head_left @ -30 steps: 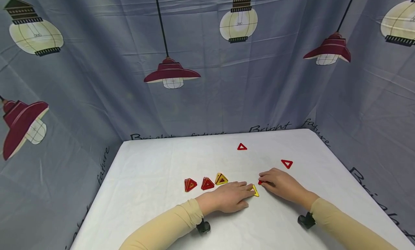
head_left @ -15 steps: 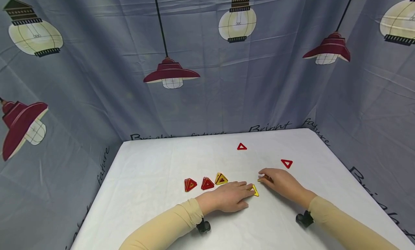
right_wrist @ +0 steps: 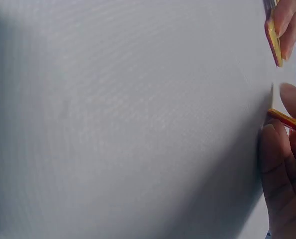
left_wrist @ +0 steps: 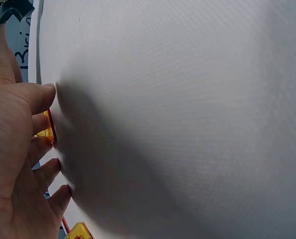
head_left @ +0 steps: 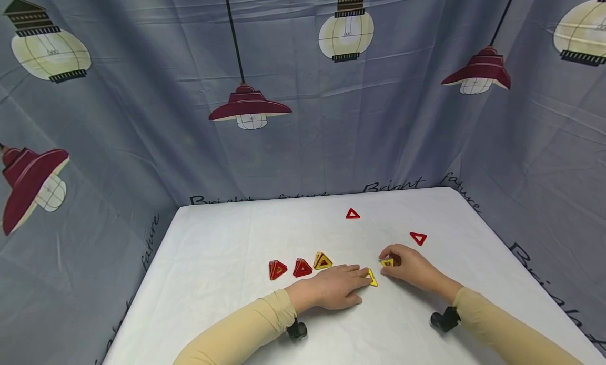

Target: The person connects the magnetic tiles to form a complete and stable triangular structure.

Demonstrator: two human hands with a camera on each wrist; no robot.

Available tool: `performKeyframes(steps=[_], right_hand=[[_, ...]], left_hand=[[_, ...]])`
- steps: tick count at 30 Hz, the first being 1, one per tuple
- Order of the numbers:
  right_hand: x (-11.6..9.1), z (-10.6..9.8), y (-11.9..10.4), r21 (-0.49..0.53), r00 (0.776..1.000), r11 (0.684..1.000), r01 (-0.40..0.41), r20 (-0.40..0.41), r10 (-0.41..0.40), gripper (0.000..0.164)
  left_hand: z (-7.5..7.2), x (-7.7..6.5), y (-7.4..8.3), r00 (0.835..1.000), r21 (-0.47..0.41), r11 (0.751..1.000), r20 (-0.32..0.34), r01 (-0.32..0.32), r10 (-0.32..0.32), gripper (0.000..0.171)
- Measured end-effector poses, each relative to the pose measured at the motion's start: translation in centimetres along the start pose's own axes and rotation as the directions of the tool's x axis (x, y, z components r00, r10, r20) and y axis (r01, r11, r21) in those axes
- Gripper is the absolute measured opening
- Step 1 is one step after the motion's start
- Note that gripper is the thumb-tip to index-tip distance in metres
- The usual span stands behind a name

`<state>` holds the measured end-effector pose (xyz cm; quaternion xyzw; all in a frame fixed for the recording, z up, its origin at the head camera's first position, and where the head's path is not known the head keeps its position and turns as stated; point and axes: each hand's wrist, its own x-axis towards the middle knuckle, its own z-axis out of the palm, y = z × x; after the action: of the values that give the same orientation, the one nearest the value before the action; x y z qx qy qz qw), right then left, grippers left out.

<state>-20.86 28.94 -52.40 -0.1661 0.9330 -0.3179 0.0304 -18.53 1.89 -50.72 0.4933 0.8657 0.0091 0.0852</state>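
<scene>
In the head view my left hand lies with fingers extended, its fingertips resting on a yellow triangular tile on the table. In the left wrist view that tile shows a red underside beneath the fingers. To the right, my right hand pinches another triangular tile, yellow face showing. From the right wrist view this held tile is tilted between thumb and fingers, yellow on one side and red on the other. A gap separates the two hands.
Left of the hands stand two red triangular pieces and a yellow triangular piece. Farther back on the white table lie a red triangle and another red triangle. A patterned curtain surrounds the table.
The tile in my right hand has turned over from its red side to its yellow face, with the hand staying near the same spot. My left hand has not moved.
</scene>
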Motion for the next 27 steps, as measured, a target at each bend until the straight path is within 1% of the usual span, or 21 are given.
performKeyframes(steps=[6, 10, 15, 18, 22, 27], right_hand=[[0.05, 0.20, -0.08, 0.005, 0.999, 1.000, -0.021, 0.038, 0.021, 0.031], [0.01, 0.25, -0.22, 0.052, 0.997, 0.998, -0.039, 0.068, 0.036, 0.033], [-0.01, 0.15, -0.28, 0.153, 0.993, 0.988, -0.017, 0.117, -0.001, 0.033], [-0.04, 0.05, -0.31, 0.174, 0.990, 0.985, 0.002, 0.137, -0.026, 0.030], [-0.20, -0.18, -0.33, 0.152, 0.990, 0.988, 0.007, 0.135, -0.028, 0.026], [-0.51, -0.74, -0.15, 0.167, 0.994, 0.986, 0.015, 0.104, -0.033, 0.029]], left_hand=[[-0.11, -0.04, 0.05, 1.000, -0.012, 1.000, -0.003, -0.009, 0.009, 0.056], [-0.07, -0.02, 0.03, 1.000, -0.014, 1.000, -0.001, -0.010, 0.010, 0.056], [-0.03, 0.01, 0.03, 1.000, -0.008, 1.000, 0.002, -0.008, 0.008, 0.056], [-0.04, 0.02, 0.04, 1.000, -0.010, 1.000, 0.003, -0.004, 0.004, 0.056], [-0.13, 0.00, 0.08, 1.000, -0.010, 1.000, 0.006, 0.001, -0.001, 0.056], [-0.25, -0.02, 0.14, 1.000, -0.011, 1.000, 0.012, 0.006, -0.005, 0.056]])
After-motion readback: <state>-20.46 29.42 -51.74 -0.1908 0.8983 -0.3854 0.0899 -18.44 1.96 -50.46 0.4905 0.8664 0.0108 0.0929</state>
